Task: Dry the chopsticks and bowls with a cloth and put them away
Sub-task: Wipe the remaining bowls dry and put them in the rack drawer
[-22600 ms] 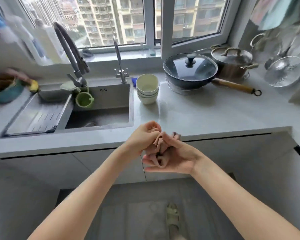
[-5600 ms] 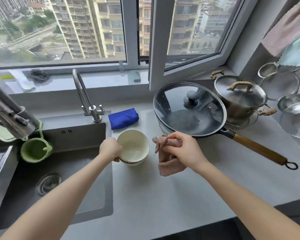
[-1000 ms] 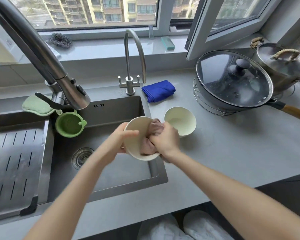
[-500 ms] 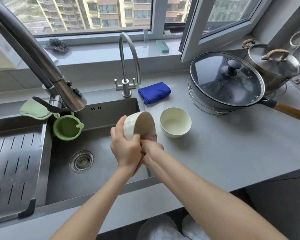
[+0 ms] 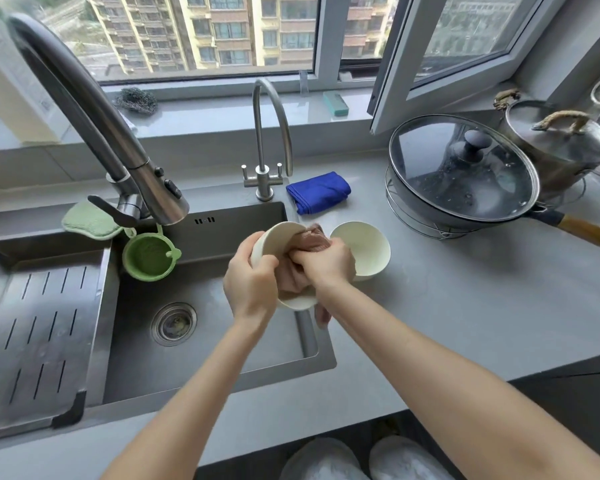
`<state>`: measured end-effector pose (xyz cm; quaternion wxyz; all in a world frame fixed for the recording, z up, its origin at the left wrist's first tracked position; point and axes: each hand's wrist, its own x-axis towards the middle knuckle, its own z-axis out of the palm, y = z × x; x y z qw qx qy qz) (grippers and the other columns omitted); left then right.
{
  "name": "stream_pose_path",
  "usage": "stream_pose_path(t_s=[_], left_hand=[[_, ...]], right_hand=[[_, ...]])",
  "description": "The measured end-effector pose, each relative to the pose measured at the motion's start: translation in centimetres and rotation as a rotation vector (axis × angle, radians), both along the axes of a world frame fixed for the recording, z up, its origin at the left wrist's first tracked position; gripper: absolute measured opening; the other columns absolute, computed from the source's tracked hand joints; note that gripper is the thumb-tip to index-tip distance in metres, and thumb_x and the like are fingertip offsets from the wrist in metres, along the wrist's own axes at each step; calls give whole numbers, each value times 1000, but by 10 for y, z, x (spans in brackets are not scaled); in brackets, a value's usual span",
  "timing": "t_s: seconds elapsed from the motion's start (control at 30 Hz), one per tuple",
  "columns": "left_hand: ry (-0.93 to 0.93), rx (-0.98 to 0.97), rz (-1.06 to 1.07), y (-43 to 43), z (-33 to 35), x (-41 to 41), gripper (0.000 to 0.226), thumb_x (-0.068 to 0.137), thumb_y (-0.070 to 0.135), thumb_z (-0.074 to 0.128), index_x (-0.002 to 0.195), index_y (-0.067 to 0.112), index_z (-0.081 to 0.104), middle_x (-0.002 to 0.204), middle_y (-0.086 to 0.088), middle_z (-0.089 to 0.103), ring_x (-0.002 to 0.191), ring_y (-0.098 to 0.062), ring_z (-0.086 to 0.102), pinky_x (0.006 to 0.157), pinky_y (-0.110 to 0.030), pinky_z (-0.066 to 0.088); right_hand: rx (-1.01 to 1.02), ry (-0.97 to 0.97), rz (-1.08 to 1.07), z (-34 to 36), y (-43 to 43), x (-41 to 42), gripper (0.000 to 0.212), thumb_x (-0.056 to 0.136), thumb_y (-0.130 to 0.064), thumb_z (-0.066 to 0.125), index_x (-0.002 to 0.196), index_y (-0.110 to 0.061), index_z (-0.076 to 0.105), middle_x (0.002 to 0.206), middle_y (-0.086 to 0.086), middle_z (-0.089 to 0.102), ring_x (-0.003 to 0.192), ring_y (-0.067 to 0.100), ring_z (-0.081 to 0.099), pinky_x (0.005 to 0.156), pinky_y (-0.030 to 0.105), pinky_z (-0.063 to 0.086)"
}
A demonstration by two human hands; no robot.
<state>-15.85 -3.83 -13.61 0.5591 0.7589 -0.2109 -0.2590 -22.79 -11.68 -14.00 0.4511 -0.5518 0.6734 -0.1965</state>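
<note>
At the centre of the frame my left hand (image 5: 250, 284) is closed around the outside of a cream bowl (image 5: 274, 237), which I hold tipped on its side above the right edge of the sink (image 5: 222, 341); my thumb hooks over the near rim and the rest of my fingers (image 5: 260, 263) wrap the wall. My right hand (image 5: 326, 265) is clenched on a pinkish-brown cloth (image 5: 312, 239), pressing it into the bowl's mouth, so the bowl's inside is almost wholly hidden. A fold of cloth bulges out over the upper rim, and another bit hangs below my right wrist. Only the top arc and a pale sliver of the lower rim show between my hands. Just right of my right hand, a second cream bowl (image 5: 364, 251) stands upright on the grey desk (image 5: 465, 306); my knuckles cover its left edge, and I cannot tell whether it is one bowl or a stack. I can make out no chopsticks anywhere. Behind the bowls, a folded blue cloth (image 5: 317, 192) lies beside the small tap (image 5: 267, 143). At the right, a lidded pan (image 5: 461, 174) has its wooden handle cut off by the frame edge, and a steel pot (image 5: 561, 143) behind it is partly cropped too. The big dark tap (image 5: 94, 109) arcs across the upper left, above a green strainer cup (image 5: 149, 259).
</note>
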Motion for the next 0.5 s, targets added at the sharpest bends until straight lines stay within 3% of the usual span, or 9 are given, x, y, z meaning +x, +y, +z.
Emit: stream_pose_path(t_s=[0.1, 0.23, 0.33, 0.4, 0.5], left_hand=[[155, -56, 170, -1, -12, -5, 52, 62, 21, 43, 108, 18, 67, 100, 0, 69, 95, -22, 59, 88, -38, 46], [326, -113, 273, -2, -8, 6, 28, 73, 16, 46, 94, 17, 65, 89, -4, 63, 88, -22, 53, 80, -37, 43], [620, -93, 325, 1, -3, 20, 13, 92, 18, 44, 97, 22, 55, 91, -6, 58, 88, -28, 54, 74, -43, 47], [874, -59, 334, 8, -2, 29, 17, 96, 25, 40, 109, 19, 49, 93, -11, 55, 87, -32, 54, 78, -52, 49], [1102, -77, 173, 11, -2, 20, 30, 94, 27, 38, 115, 9, 51, 104, -20, 59, 93, -40, 56, 82, -59, 48]], right_hand=[[184, -86, -89, -14, 5, 4, 34, 60, -16, 77, 89, -8, 63, 86, 7, 67, 80, 25, 63, 72, 30, 53], [441, -480, -94, -11, 30, 0, 24, 64, 2, 70, 88, 1, 66, 79, 14, 68, 76, 27, 70, 71, 40, 59], [212, -634, -123, 15, 19, -36, 23, 72, 4, 71, 93, -5, 65, 81, 9, 68, 66, 18, 66, 64, 31, 56], [-29, -682, -116, 30, 19, -60, 27, 81, -7, 71, 104, -15, 59, 91, 0, 69, 80, 16, 67, 71, 33, 56], [-162, -612, 199, 38, 45, -59, 32, 84, -28, 67, 111, -33, 51, 96, -24, 68, 96, 2, 65, 85, 36, 53]])
